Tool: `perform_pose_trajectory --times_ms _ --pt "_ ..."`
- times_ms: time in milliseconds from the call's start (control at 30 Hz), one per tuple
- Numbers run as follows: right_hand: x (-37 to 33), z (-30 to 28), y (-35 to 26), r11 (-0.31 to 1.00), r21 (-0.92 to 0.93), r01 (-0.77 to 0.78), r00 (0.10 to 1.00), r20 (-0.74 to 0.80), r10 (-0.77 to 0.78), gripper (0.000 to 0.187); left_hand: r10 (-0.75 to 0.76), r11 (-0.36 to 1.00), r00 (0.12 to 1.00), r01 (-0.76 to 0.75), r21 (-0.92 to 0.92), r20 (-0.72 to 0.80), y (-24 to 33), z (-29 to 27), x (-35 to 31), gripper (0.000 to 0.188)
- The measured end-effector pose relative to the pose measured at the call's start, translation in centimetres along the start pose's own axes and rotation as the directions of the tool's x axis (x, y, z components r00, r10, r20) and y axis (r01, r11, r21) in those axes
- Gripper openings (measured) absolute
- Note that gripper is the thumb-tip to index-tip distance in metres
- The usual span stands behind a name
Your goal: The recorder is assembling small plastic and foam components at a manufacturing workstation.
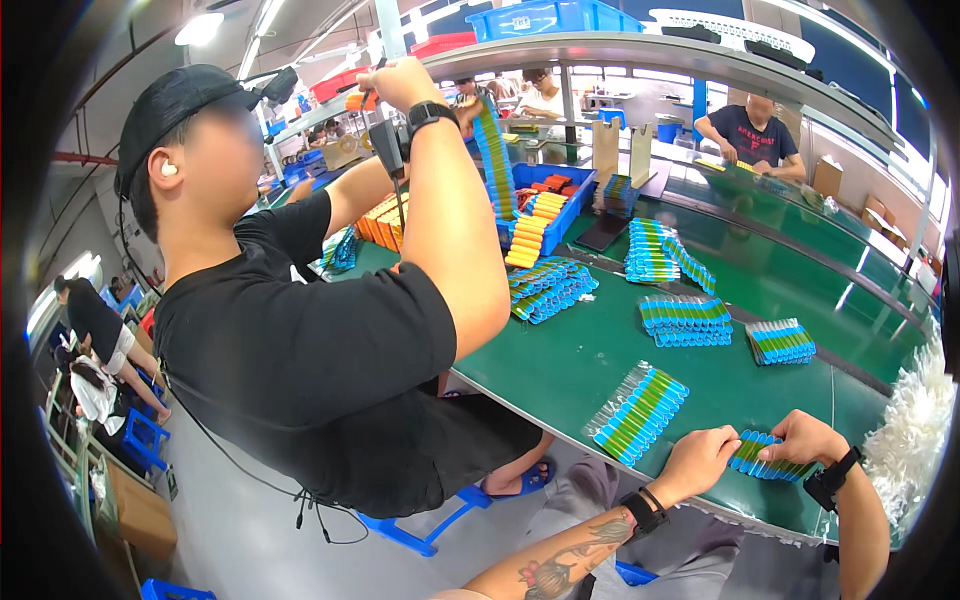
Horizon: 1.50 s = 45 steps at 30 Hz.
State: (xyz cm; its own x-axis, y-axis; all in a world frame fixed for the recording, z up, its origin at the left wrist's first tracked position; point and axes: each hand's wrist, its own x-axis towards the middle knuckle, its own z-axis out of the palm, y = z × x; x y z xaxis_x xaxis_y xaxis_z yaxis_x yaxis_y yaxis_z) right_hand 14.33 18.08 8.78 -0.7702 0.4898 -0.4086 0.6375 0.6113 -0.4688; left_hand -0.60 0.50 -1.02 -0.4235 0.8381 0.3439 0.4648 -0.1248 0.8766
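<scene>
At the near right edge of the table, a blue strip with a yellow-green band lies between my hands. My left hand pinches at its left end; exactly what its fingertips grip is too small to make out. My right hand is closed over the right part, thumb on top. Just left of them lies a similar row of blue pieces with clear film ends. Farther off are a small blue bundle, a stacked bundle and another pile.
A pile of white shredded strips stands right of my hand. On my left a co-worker in black holds a power tool and a long strip. A blue bin with orange pieces sits on the green table, under a shelf.
</scene>
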Motion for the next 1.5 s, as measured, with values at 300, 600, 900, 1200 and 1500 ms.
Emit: perform_pose_trajectory --times_ms 300,600,900,1200,1500 --pt "-0.1 0.3 1.3 0.997 -0.082 -0.017 0.999 -0.05 0.013 0.046 0.008 1.0 1.0 -0.008 0.016 -0.003 0.3 0.3 0.2 0.02" --pt "1.4 0.4 4.8 0.962 -0.226 0.151 0.978 -0.105 -0.178 0.053 0.047 0.999 0.997 -0.047 0.005 -0.064 -0.8 0.8 0.0 0.019" --pt "3.2 1.0 7.0 0.988 -0.007 0.152 0.944 -0.294 -0.148 0.046 0.007 1.0 0.993 -0.007 -0.001 -0.121 -0.9 1.2 -0.3 0.014" --pt "3.5 2.4 8.4 0.988 0.05 0.147 0.951 -0.28 -0.127 0.048 0.016 0.999 0.989 -0.01 0.039 -0.144 -1.3 2.1 -0.4 0.013" --pt "5.5 1.7 7.7 0.948 -0.318 -0.019 0.937 -0.336 -0.094 0.044 0.066 0.998 0.987 -0.062 0.027 -0.146 -1.9 2.0 0.4 0.01"
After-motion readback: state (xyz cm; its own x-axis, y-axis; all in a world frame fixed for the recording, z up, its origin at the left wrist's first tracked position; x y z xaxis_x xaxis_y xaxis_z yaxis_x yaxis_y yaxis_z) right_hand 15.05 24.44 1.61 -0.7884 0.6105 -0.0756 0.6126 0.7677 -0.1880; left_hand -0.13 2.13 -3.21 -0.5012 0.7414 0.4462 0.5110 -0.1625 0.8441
